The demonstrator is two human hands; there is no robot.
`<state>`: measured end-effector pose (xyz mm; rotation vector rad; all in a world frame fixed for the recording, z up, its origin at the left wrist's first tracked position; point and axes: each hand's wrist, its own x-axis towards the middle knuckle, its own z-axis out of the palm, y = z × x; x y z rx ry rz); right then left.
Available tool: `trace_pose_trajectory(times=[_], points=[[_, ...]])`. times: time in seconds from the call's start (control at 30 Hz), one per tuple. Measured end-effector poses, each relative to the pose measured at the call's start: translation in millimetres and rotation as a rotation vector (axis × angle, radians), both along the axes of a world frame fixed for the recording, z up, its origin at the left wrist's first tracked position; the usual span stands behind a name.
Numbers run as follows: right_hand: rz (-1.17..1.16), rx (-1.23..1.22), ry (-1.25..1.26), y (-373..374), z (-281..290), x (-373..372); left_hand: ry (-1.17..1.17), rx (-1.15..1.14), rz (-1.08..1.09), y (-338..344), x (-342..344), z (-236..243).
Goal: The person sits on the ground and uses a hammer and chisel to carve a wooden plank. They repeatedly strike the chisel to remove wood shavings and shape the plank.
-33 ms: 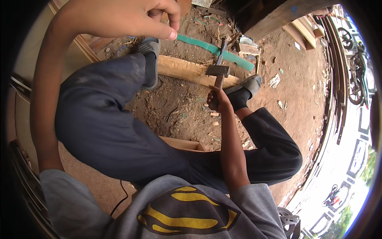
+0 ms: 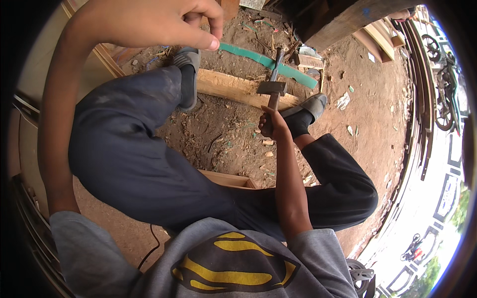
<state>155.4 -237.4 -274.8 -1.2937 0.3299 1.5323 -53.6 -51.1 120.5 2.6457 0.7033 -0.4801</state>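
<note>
My right hand (image 2: 271, 123) is closed around the wooden handle of a hammer (image 2: 272, 88), whose dark block head points away from me. Beyond the head, a grey metal shaft (image 2: 277, 64) extends in line with the handle; whether it is joined to the hammer I cannot tell. It crosses over a long green strip (image 2: 263, 59). At the upper left, my left hand (image 2: 159, 22) is raised, its fingers bent and the thumb tip close to the index finger. The strip's left end appears right beside that thumb; what the fingers hold, if anything, is hidden.
A rough timber beam (image 2: 223, 85) lies between my sandalled feet. A heavy wooden piece (image 2: 348, 22) juts in at upper right. Wood chips and scraps litter the dirt floor (image 2: 367, 119). An open wooden frame (image 2: 228, 179) lies beneath my legs; a motorcycle (image 2: 447, 89) stands far right.
</note>
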Motion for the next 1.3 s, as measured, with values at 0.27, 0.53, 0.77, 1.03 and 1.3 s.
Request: trace_pose_trajectory(times=[0.27, 0.53, 0.77, 1.03, 1.3], points=[[0.131, -0.048, -0.129, 9.8, -0.5, -5.5, -0.029, -0.048, 0.042, 13.6, -14.0, -9.7], [0.140, -0.015, -0.150, 9.7, -1.3, -2.9, 0.165, -0.146, 0.020, -26.1, 26.1, 54.9], [0.263, -0.167, -0.468, 3.3, 7.3, -2.0, 0.010, -0.119, -0.286, -30.3, 25.8, 34.4], [0.221, -0.086, -0.468, 2.3, 2.5, -20.7, 0.057, -0.193, -0.059, -17.1, 11.1, -7.8], [0.420, -0.054, -0.561, 27.7, 28.4, -4.6, 0.010, -0.204, -0.071, 31.1, 3.9, -42.8]])
